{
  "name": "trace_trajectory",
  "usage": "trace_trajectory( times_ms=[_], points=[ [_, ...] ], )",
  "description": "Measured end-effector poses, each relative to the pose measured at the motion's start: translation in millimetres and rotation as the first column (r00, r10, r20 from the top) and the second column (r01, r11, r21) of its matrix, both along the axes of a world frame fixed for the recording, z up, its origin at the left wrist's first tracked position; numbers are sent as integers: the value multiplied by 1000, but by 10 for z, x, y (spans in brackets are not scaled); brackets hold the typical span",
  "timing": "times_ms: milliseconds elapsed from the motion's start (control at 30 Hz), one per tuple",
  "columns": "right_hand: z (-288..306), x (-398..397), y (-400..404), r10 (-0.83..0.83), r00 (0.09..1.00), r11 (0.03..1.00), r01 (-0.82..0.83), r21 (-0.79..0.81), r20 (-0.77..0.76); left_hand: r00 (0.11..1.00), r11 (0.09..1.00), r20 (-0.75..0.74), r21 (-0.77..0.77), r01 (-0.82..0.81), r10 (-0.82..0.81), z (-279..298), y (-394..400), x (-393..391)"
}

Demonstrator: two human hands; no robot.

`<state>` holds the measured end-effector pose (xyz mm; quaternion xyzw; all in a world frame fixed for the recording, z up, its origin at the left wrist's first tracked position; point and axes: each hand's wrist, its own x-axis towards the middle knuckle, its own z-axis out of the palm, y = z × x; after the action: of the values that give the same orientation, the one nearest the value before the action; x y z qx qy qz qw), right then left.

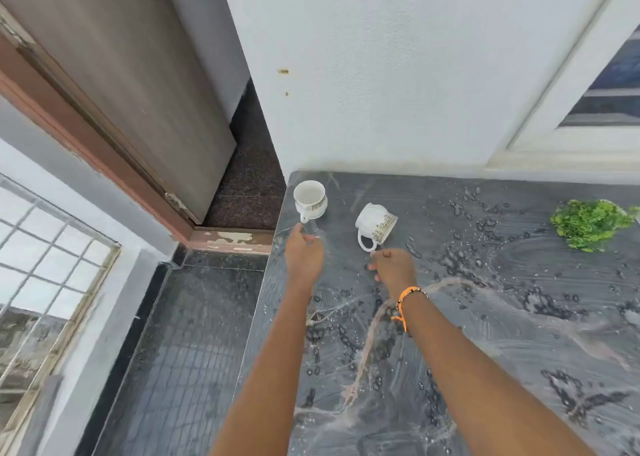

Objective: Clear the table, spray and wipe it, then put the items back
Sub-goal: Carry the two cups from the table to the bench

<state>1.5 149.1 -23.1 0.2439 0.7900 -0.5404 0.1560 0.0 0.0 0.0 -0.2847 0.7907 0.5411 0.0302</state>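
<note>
Grip status: left hand (304, 256) loosely curled, holding nothing, just below the upright cup (310, 199); right hand (393, 266) also empty w/ fingers curled, just short of the tipped cup (375, 226), which lies on its side, handle toward the hand. Both cups sit at approx 11 o'clock on the wet desk (485, 334); plant (590, 223) at 2 o'clock. Cups look ceramic: light, rigid, chippable, prob slick on wet stone. Best hold is the handle loop or round the body.

wet marble table (485, 334) bears two cups (310, 199), a plant (588, 225).
</note>
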Motion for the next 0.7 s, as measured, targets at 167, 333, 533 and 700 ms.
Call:
trace_trajectory(
  times_ms=[167, 333, 533, 700],
  points=[
    [42, -189, -73, -43, 999, 993, 45, 112, -17, 999, 990, -34, -140, 2, -7, -60, -168, -343],
    [30, -223, -121, -125, 992, 988, 125, 94, -10, 998, 979, -40, -200, 35, -44, -109, -292, -508],
    [55, -232, -87, -264, 963, 960, 258, -107, -46, 977, 975, -57, -86, 202, -208, -107, -234, -471],
    [156, -68, 196, -234, 961, 965, 211, -157, -146, 977, 979, -74, -55, 196, -200, -10, 126, -156]
  ],
)
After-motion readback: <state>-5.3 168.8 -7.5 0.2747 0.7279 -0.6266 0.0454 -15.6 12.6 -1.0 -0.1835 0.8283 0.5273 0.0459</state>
